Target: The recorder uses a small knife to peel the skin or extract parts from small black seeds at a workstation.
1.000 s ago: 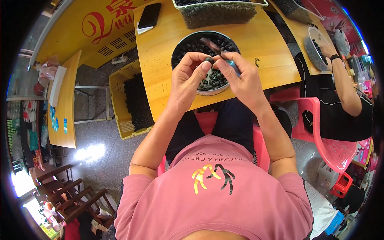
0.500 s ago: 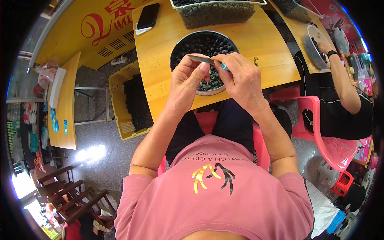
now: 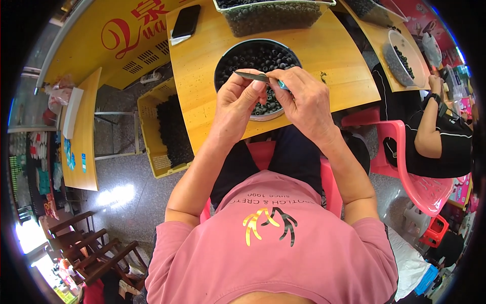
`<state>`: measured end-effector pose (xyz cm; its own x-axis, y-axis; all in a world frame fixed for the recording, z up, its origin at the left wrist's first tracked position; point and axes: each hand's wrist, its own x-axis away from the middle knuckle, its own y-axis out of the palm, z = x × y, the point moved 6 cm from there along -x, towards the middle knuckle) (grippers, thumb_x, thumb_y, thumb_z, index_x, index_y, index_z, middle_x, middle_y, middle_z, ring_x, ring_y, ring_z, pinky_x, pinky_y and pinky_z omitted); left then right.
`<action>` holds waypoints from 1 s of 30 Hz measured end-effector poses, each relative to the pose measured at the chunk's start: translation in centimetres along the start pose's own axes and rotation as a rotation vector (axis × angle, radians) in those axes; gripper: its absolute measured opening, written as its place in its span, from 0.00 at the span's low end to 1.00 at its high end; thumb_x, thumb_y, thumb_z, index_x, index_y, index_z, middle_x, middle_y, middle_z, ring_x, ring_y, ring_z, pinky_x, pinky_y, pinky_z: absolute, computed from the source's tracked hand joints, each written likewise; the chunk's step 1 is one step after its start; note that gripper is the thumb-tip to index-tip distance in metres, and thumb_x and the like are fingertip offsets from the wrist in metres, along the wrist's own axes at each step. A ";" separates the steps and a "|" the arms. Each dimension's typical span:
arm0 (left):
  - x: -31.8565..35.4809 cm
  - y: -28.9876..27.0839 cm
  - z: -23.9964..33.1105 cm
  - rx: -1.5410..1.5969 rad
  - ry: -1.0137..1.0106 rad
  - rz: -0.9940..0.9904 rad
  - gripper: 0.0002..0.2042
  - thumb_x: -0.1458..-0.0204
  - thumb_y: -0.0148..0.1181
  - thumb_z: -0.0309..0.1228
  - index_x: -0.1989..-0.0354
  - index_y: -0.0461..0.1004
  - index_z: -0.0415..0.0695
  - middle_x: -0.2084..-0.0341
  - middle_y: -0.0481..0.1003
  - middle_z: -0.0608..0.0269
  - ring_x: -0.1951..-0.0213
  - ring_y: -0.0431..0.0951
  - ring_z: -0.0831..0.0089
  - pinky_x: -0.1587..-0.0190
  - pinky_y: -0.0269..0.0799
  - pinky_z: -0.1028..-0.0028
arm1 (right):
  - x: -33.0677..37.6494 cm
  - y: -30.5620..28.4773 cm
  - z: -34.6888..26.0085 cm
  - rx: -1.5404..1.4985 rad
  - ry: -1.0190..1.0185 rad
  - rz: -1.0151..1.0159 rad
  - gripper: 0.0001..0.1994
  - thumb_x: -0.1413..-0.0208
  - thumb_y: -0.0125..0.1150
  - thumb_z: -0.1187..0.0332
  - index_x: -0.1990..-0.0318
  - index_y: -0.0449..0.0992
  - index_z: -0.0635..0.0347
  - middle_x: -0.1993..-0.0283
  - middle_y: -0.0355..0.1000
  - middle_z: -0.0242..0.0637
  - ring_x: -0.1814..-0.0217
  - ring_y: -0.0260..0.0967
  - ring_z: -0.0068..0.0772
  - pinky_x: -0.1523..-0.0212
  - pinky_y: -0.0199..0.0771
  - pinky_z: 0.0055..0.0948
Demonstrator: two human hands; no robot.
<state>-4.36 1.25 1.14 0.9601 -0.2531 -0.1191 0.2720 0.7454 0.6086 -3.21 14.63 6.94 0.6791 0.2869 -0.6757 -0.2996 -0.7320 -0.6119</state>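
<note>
Over a round dark-rimmed bowl (image 3: pixel 221 65), my right hand (image 3: pixel 306 96) grips a small knife (image 3: pixel 250 76) with a narrow grey blade and a teal handle. Its blade points left, across the fingertips of my left hand (image 3: pixel 237 101). The left thumb and fingers are pinched together beneath the blade; what they hold is mostly covered by the fingers and knife. Small dark round pieces (image 3: pixel 267 60), some with pale ring-like ends, fill the bowl below both hands. The bowl stands on a yellow wooden table (image 3: pixel 336 66), close to its near edge.
Behind the bowl is a clear tub (image 3: pixel 273 20) of dark pieces; a black phone (image 3: pixel 186 21) lies at the back left. A yellow crate (image 3: pixel 149 131) of dark bits stands left of the table. At right, a co-worker's arm (image 3: pixel 430 124) is near a pink chair (image 3: pixel 400 152) and another tub (image 3: pixel 397 63).
My knife blade has tilted slightly over the left fingertips, while both my hands stay nearly in place. The co-worker's hand has moved out of the tub at right, toward the person's body.
</note>
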 end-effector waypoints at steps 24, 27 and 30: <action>1.5 1.1 2.9 -0.616 0.295 0.014 0.10 0.47 0.59 0.15 0.56 0.76 0.33 0.63 0.73 0.62 0.60 0.76 0.76 0.55 0.72 0.80 | 0.5 1.0 1.3 -0.676 0.597 -0.250 0.18 0.39 0.59 0.56 0.62 0.77 0.67 0.75 0.66 0.23 0.71 0.59 0.12 0.72 0.59 0.16; 1.6 1.5 3.1 -0.584 0.280 0.006 0.10 0.47 0.59 0.15 0.56 0.75 0.33 0.63 0.72 0.61 0.60 0.77 0.75 0.55 0.72 0.80 | 0.3 1.1 1.0 -0.699 0.530 -0.216 0.17 0.38 0.58 0.57 0.61 0.77 0.67 0.74 0.67 0.23 0.70 0.60 0.12 0.70 0.60 0.16; 1.6 1.4 3.2 -0.550 0.249 0.011 0.10 0.46 0.58 0.16 0.56 0.74 0.32 0.62 0.72 0.61 0.60 0.77 0.75 0.56 0.73 0.78 | 0.5 1.5 0.8 -0.735 0.566 -0.235 0.16 0.37 0.57 0.59 0.60 0.77 0.66 0.72 0.69 0.25 0.68 0.62 0.12 0.68 0.62 0.16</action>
<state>-2.61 -0.08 4.32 0.9312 -0.1412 -0.3359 0.1924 0.9734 0.1240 -3.83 14.16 5.42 0.9493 0.2758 -0.1511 0.2508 -0.9538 -0.1653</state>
